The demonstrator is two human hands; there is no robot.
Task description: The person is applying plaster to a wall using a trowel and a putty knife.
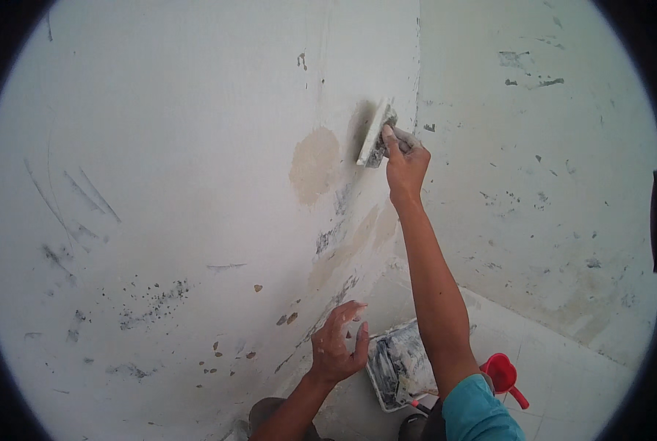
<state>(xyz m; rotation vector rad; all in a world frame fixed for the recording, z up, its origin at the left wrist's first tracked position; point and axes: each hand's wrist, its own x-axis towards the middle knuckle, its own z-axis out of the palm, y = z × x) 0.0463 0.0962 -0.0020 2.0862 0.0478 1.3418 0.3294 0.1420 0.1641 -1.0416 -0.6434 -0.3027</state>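
My right hand [408, 151] is raised near the corner of the wall, its fingers closed on a putty knife [375, 136]. White filler coats the knife's broad edge, and dark smears mark its side. A shadow lies on the wall just left of the blade; whether the edge touches the wall I cannot tell. A damp-looking beige patch [314, 166] shows to the left of the knife. Lower down, my left hand [339, 344] is held empty near the foot of the wall, fingers loosely bent and thumb apart, with white filler on the fingertips.
Beneath my right arm sits a tray [376, 382] smeared with white and grey filler. A red long-handled scoop [499, 373] stands on the tiled floor [564, 397] to its right. Scuffs and chipped spots mark the left wall [159, 184] and right wall [534, 147].
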